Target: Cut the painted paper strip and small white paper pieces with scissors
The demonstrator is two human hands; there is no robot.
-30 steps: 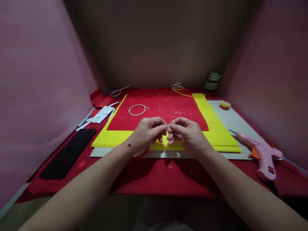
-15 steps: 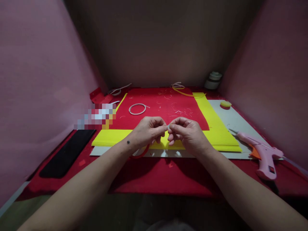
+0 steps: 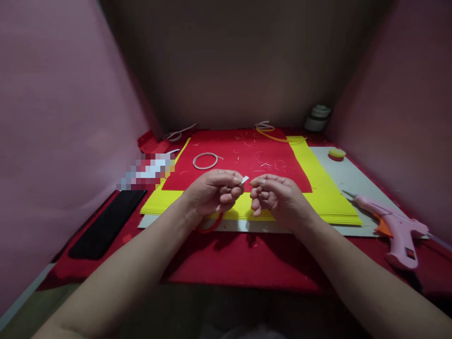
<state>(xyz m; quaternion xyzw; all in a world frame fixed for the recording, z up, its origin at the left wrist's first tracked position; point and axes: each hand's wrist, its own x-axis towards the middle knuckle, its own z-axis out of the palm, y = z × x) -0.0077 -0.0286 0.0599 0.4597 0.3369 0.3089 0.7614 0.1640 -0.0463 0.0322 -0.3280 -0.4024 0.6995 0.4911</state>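
Observation:
Between thumb and forefinger, my left hand (image 3: 219,190) pinches a small white paper piece (image 3: 245,179), whose tip sticks out to the right. My right hand (image 3: 277,193) is close beside it, a small gap away, with thumb and forefinger pressed together; whatever they may hold is too small to make out. Both hands are above the front part of a red corrugated sheet (image 3: 226,146) and the yellow corrugated sheets (image 3: 176,202) under it. Below my left hand, part of a red ring-shaped thing (image 3: 212,227) shows, the rest hidden.
A coiled pale strip (image 3: 205,161) and thin scraps lie on the red sheet. At the right, a pink glue gun (image 3: 400,226) rests partly on a grey board (image 3: 353,176) near a yellow-and-red disc (image 3: 336,154). A long black item (image 3: 108,223) lies left; a white jar (image 3: 318,117) stands at the back.
My hands have moved slightly apart, and the left has turned so the white paper piece now shows at its fingertips. The whole view has shifted a little.

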